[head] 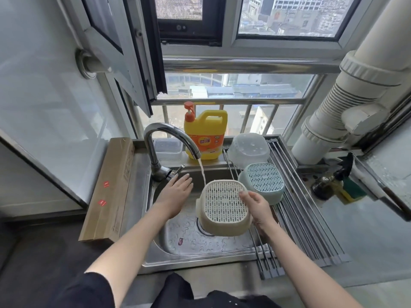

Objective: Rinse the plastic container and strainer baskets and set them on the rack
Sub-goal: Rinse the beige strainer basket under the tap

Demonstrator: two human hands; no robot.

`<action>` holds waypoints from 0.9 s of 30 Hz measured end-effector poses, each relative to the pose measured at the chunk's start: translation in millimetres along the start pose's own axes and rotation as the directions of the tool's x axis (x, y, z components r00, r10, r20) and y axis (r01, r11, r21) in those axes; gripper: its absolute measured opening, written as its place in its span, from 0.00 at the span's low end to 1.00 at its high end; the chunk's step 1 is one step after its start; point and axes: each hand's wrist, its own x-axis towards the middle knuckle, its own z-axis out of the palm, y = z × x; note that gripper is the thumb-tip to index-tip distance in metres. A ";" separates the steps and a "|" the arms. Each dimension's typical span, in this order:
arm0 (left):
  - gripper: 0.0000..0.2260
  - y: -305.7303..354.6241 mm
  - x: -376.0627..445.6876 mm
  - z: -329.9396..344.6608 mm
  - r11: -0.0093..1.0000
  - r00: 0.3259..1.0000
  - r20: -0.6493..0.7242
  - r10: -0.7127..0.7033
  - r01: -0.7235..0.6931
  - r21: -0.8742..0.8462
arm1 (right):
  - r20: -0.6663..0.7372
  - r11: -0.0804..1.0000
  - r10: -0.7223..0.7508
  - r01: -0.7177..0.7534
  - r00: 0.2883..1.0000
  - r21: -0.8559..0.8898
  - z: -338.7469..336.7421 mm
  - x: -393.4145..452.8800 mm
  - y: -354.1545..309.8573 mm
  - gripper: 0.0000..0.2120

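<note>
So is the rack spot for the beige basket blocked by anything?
Partly. The blue strainer basket and clear container fill the rack's far end. The bars nearer the person, beside the beige basket held by the right hand, look free.

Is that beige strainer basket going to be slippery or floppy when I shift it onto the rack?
The beige strainer basket is probably rigid: it holds shape in the right hand. Likely light, being perforated plastic. Possibly slick, beside running water.

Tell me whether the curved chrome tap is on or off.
On: a stream of water falls from the curved chrome tap beside the beige strainer basket.
</note>
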 end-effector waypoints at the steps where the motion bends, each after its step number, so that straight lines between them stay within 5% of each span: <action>1: 0.28 -0.6 5.5 -3.3 0.993 0.998 0.025 0.049 -0.052 0.105 | 0.018 1.000 0.006 -0.006 1.000 -0.009 1.3 -0.4 0.1 0.27; 6: 0.28 -5.4 36.9 -11.4 0.884 0.976 0.198 0.095 -0.175 0.434 | 0.039 0.999 0.036 -0.037 0.999 0.023 4.1 1.8 1.5 0.29; 12: 0.22 -22.8 66.7 -26.7 0.786 0.934 0.356 0.041 -0.250 0.565 | 0.055 0.995 0.083 -0.086 0.995 0.043 3.4 12.9 7.6 0.27; 15: 0.21 -28.0 66.8 -22.0 0.742 0.917 0.399 0.011 -0.275 0.612 | 0.062 0.990 0.106 -0.112 0.992 0.092 7.5 17.4 8.9 0.33; 19: 0.23 -32.7 65.4 -11.9 0.757 0.943 0.333 -0.004 -0.215 0.617 | 0.099 0.980 0.145 -0.157 0.984 0.120 12.8 23.7 6.9 0.23; 22: 0.24 -34.6 68.3 -8.0 0.779 0.955 0.293 -0.035 -0.158 0.607 | 0.101 0.988 0.136 -0.143 0.985 0.055 15.0 26.2 6.0 0.28; 27: 0.20 -52.9 75.8 -15.7 0.905 0.972 0.214 -0.099 -0.002 0.426 | 0.116 0.979 0.185 -0.193 0.976 0.059 12.3 25.3 6.2 0.18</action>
